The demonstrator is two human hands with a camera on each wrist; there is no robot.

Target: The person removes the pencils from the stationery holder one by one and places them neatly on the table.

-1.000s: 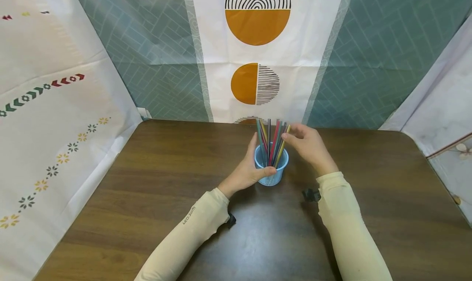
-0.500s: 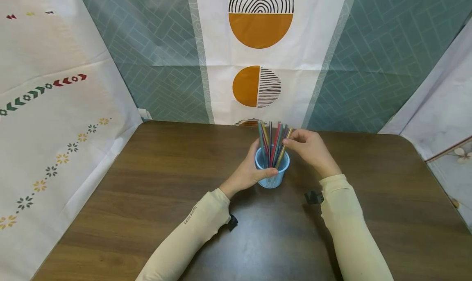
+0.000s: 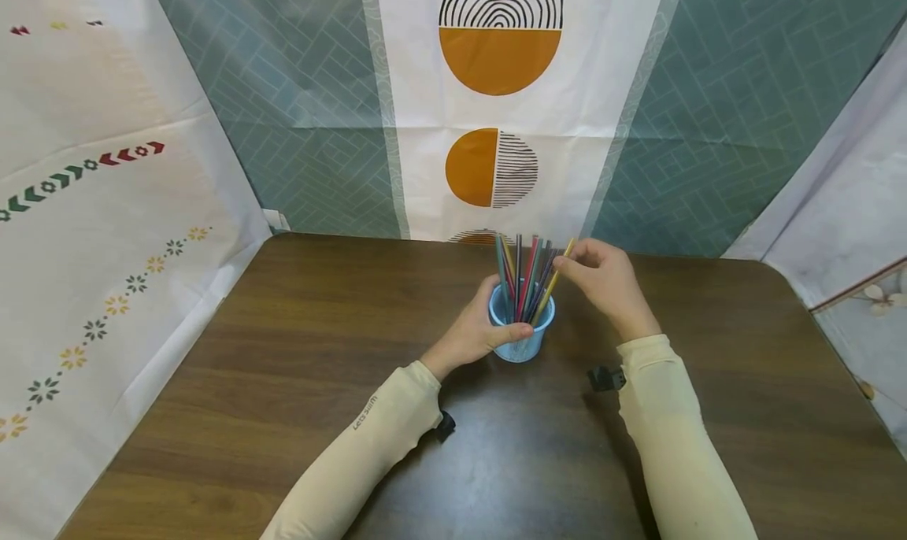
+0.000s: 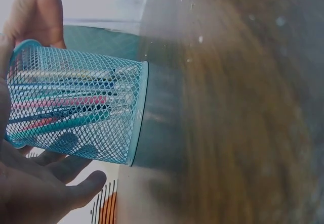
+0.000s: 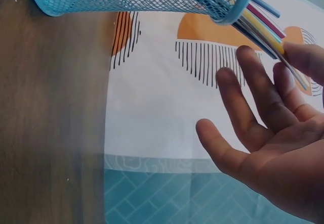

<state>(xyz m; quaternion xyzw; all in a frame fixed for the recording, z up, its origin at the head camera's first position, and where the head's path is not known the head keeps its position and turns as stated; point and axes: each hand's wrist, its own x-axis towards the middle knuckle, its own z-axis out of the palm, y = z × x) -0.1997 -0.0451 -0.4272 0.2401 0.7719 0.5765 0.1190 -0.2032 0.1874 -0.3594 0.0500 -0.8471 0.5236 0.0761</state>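
Observation:
A light blue mesh pencil cup (image 3: 520, 349) stands on the table, filled with several coloured pencils (image 3: 526, 276) that lean out over its rim. My left hand (image 3: 475, 331) grips the cup from its left side, the thumb across the front near the rim. In the left wrist view the pencils' lower ends show through the mesh (image 4: 76, 102). Between thumb and index finger my right hand (image 3: 602, 284) pinches a yellow pencil (image 3: 555, 280), its lower part still inside the cup. The right wrist view has the other fingers (image 5: 230, 97) spread below the pencils.
The brown wooden table (image 3: 340, 312) reaches back to a hanging teal and white cloth (image 3: 319, 170). White patterned cloth (image 3: 106, 249) hangs at the left, and another pale cloth (image 3: 850, 186) hangs at the right.
My right hand has shifted slightly to the right, tilting the yellow pencil away from the others. The left hand keeps its grip on the cup.

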